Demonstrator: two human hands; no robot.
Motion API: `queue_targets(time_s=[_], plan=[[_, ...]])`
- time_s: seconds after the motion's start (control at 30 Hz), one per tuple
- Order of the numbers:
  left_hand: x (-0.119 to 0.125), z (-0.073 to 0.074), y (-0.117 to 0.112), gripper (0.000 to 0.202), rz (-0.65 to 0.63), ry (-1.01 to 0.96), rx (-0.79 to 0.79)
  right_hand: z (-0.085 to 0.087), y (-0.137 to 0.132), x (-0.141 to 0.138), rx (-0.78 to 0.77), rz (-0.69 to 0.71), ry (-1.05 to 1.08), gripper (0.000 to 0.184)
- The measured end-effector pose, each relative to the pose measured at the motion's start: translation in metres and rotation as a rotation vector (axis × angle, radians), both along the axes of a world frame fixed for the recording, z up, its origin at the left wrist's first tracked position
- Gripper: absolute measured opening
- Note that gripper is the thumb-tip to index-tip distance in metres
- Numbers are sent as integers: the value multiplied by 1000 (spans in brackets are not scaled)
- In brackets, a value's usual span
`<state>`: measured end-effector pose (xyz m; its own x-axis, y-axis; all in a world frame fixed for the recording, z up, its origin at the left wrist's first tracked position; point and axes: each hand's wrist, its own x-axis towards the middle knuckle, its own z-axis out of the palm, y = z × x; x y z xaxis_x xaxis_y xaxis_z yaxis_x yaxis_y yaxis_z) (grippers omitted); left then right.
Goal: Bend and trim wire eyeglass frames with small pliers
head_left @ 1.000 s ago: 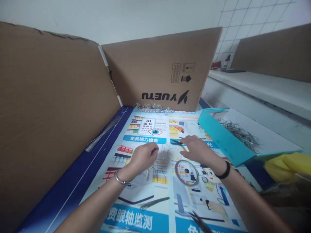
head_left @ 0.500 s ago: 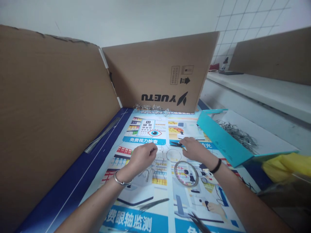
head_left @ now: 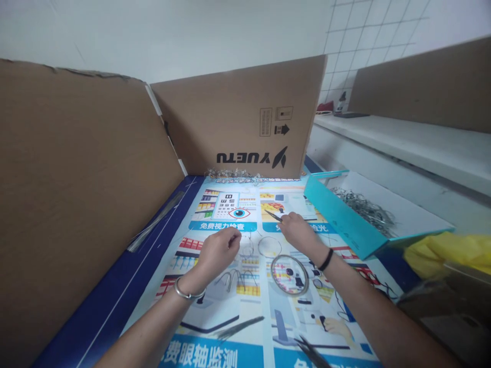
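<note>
My left hand (head_left: 220, 249), a metal bangle at its wrist, is closed in a pinch; what its fingertips hold is too small to make out. Thin wire (head_left: 251, 244) shows just right of those fingertips. My right hand (head_left: 301, 234), with a black band on the wrist, grips dark narrow-nosed pliers (head_left: 273, 215), tip pointing up and left. Below the right hand lies a coil of grey wire (head_left: 273, 280). A fainter, thinner wire loop (head_left: 259, 246) sits between the hands. Bent wire pieces (head_left: 229, 281) rest beside my left wrist.
A turquoise box (head_left: 341, 220) at right contains tangled wire pieces (head_left: 364, 210). Cardboard panels (head_left: 238, 117) stand behind and left. Straight wire bundles lie at the left edge (head_left: 155, 222) and in front (head_left: 240, 328). Wire scraps (head_left: 230, 174) line the back; yellow material (head_left: 441, 253) lies right.
The pliers' jaws, spread half a second ago, now look closed, and their tip has swung upward. My left hand stays pinched in about the same place. The whole view has shifted slightly.
</note>
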<state>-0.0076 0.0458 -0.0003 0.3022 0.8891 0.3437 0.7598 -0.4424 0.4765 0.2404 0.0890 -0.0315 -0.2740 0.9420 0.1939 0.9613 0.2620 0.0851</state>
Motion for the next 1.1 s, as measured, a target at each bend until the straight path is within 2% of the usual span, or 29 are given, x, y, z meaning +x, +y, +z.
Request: queue_targets(time_s=[0.07, 0.17, 0.27, 0.33, 0.6, 1.1], plan=[[-1, -1, 2, 15, 27, -21, 26, 14, -6, -4, 14, -70, 244, 27], [-2, -1, 4, 13, 121, -49, 72, 38, -23, -16, -78, 59, 479, 31], [-2, -2, 6, 13, 207, -70, 128, 53, -43, -34, -150, 203, 543, 34], [-2, -3, 6, 13, 227, -77, 171, 53, -52, -44, -165, 233, 497, 33], [2, -7, 3, 11, 195, -155, 215, 37, -57, -57, -76, 125, 364, 29], [4, 2, 0, 11, 199, -269, 49, 37, -54, -56, -110, 126, 458, 26]])
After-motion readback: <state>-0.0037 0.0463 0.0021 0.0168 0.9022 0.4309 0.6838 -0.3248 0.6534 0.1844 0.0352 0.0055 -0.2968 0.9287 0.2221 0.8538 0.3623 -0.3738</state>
